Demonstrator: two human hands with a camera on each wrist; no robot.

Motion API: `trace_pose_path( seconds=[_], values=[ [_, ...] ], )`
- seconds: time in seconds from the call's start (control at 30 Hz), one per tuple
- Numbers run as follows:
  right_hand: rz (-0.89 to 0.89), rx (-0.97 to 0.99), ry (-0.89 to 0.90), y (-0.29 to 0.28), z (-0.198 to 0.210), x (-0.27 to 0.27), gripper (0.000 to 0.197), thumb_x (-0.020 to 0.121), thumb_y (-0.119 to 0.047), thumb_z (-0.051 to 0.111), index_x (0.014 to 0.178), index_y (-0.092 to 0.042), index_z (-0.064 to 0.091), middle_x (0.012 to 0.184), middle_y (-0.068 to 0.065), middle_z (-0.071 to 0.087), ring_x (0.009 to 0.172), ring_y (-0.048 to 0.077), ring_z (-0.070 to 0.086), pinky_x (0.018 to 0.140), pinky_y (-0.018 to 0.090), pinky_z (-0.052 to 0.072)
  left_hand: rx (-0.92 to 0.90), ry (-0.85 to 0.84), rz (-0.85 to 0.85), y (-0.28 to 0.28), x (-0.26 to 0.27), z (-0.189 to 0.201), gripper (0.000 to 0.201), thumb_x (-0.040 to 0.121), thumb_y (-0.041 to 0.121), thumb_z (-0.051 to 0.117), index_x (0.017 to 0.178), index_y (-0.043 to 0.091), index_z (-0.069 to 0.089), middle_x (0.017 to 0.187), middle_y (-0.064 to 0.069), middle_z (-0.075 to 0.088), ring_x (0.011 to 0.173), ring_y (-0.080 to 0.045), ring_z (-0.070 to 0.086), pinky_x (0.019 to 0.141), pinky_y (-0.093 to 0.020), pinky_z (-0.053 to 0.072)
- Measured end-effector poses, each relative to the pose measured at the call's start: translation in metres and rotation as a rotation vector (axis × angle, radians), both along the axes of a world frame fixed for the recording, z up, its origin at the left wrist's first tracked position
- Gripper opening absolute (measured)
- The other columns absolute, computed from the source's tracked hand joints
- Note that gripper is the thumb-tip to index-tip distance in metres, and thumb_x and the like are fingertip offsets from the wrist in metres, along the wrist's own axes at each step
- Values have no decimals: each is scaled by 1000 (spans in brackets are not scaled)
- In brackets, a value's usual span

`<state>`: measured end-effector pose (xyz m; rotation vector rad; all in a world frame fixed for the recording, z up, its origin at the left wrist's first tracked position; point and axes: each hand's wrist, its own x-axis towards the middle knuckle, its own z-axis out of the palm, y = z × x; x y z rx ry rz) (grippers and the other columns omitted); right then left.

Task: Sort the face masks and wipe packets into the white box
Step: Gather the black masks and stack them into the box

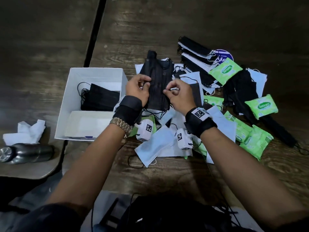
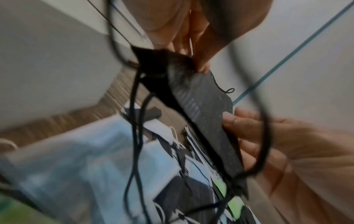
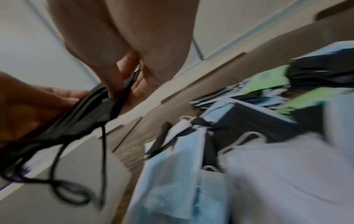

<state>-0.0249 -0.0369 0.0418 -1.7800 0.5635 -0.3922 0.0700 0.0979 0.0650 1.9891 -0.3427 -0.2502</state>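
From the head view, your left hand (image 1: 138, 90) and right hand (image 1: 179, 96) both pinch a black face mask (image 1: 158, 84) just right of the white box (image 1: 91, 104), above the pile of masks and green wipe packets (image 1: 224, 71) on the desk (image 1: 167, 22). More black masks (image 1: 102, 97) lie inside the box.

At the left wrist, fingers (image 2: 201, 60) pinch the mask's (image 2: 203, 103) edge.

At the right wrist, curled fingers (image 3: 113, 84) grip the mask (image 3: 91, 115), right of the box.

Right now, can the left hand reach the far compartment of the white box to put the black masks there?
Probably yes: the left hand holds the black masks beside the white box, whose top is open.
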Motion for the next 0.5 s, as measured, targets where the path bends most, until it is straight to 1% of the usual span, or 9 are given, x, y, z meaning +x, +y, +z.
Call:
trace_pose_path(
  seconds=[0.03, 0.1, 0.17, 0.23, 0.3, 0.37, 0.4, 0.43, 0.5],
  values=[
    [46, -42, 14, 9, 1, 12, 21, 83, 0, 70, 84, -19, 64, 89, 1, 65, 72, 14, 61, 68, 26, 55, 48, -3, 25, 12, 9, 4, 23, 87, -3, 55, 92, 15, 68, 89, 9, 66, 77, -3, 58, 78, -17, 48],
    [121, -130, 48, 27, 2, 37, 18, 83, -1, 67, 92, -16, 72, 98, 2, 71, 84, 19, 67, 81, 32, 57, 146, -1, 101, 36, 27, 8, 27, 86, 0, 52, 96, 15, 73, 95, 4, 70, 84, -11, 64, 85, -21, 51],
    [220, -270, 51, 46, 4, 61, 25, 82, 4, 62, 100, -9, 74, 103, 8, 70, 93, 22, 66, 89, 30, 53, 204, 42, 169, 63, 44, 7, 27, 84, 5, 54, 95, 18, 75, 94, 0, 73, 84, -17, 68, 86, -26, 54],
    [357, -427, 57, 67, 11, 89, 28, 82, 6, 58, 104, -3, 72, 106, 14, 68, 100, 29, 63, 92, 30, 48, 267, 128, 227, 89, 59, 3, 24, 80, 11, 57, 90, 21, 76, 90, -3, 74, 84, -18, 68, 90, -27, 54],
    [516, -597, 100, 89, 19, 117, 28, 83, 3, 55, 106, -1, 71, 109, 16, 64, 106, 35, 59, 90, 35, 46, 272, 225, 267, 113, 68, -3, 21, 76, 15, 59, 82, 26, 76, 94, -3, 75, 92, -20, 69, 95, -30, 52],
    [672, -794, 194, 110, 27, 143, 25, 83, -1, 57, 106, -4, 68, 113, 14, 60, 109, 36, 56, 88, 40, 46, 341, 264, 255, 131, 73, -7, 23, 80, 12, 58, 89, 23, 76, 102, -3, 74, 100, -21, 67, 99, -30, 50],
    [749, -877, 248, 121, 29, 153, 23, 83, -3, 58, 105, -5, 66, 114, 12, 59, 109, 36, 55, 86, 40, 45, 399, 272, 242, 139, 75, -9, 24, 82, 10, 58, 95, 21, 75, 106, -4, 73, 104, -22, 66, 101, -27, 48],
    [821, -934, 306, 132, 31, 163, 20, 82, -4, 60, 102, -5, 64, 113, 12, 59, 107, 34, 57, 81, 38, 44, 461, 281, 222, 146, 78, -10, 26, 83, 9, 57, 99, 20, 75, 110, -5, 72, 107, -23, 64, 101, -24, 46],
    [946, -990, 395, 150, 29, 178, 12, 80, -3, 61, 92, -5, 58, 107, 16, 62, 99, 34, 61, 71, 34, 37, 592, 313, 170, 156, 84, -13, 28, 82, 10, 56, 104, 14, 72, 114, -9, 69, 109, -28, 62, 95, -23, 46]
  ],
)
